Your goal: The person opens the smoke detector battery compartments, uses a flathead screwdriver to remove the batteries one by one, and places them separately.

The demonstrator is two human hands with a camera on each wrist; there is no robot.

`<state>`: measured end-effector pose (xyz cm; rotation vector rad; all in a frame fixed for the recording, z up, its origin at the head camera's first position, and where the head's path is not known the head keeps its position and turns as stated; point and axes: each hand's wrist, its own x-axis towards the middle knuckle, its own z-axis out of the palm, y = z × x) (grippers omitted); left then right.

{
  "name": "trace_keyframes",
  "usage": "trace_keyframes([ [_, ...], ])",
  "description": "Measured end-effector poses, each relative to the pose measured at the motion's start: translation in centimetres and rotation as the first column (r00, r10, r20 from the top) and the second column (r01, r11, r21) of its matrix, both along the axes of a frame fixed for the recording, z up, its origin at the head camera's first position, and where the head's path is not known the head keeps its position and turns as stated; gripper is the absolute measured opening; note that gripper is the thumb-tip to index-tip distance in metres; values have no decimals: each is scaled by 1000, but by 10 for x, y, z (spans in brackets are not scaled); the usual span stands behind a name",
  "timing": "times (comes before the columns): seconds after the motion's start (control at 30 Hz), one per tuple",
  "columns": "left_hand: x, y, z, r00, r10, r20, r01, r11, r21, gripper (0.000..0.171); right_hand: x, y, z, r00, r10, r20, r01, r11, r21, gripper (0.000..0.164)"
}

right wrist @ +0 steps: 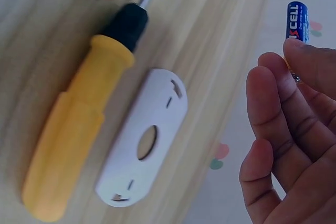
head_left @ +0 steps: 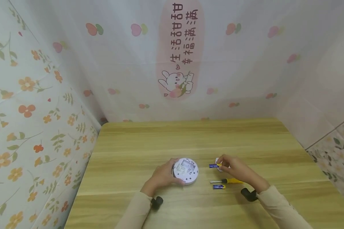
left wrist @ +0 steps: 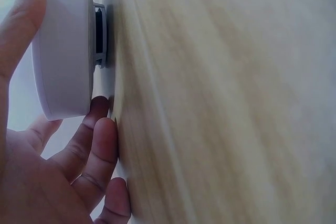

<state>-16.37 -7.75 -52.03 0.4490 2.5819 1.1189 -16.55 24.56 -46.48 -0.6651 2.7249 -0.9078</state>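
Observation:
My left hand (head_left: pixel 162 175) holds a round white device (head_left: pixel 191 180), much like a smoke alarm, by its rim. Its underside faces up, showing a battery compartment (head_left: pixel 188 166); in the left wrist view its smooth side wall (left wrist: pixel 65 45) stands between thumb and fingers. Thumb and index finger of my right hand (head_left: pixel 235 167) pinch a blue-and-yellow battery (right wrist: pixel 297 22), right of the device and apart from it. Below that hand lies a flat white mounting plate (right wrist: pixel 131 171) with a round hole, partly hidden in the head view.
A yellow-handled screwdriver (head_left: pixel 232 181) lies on the wooden table (head_left: pixel 126 178), its metal shaft pointing left. Just in front of it rests a second battery (head_left: pixel 218 187). A printed curtain (head_left: pixel 117 63) hangs behind the table's far edge.

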Motion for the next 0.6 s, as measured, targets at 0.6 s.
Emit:
trace_keyframes([
  [0.6,-1,0,-1,1000,1,18,-1,1000,4,103,20,9,-25,997,-43,56,43,999,9,10],
])
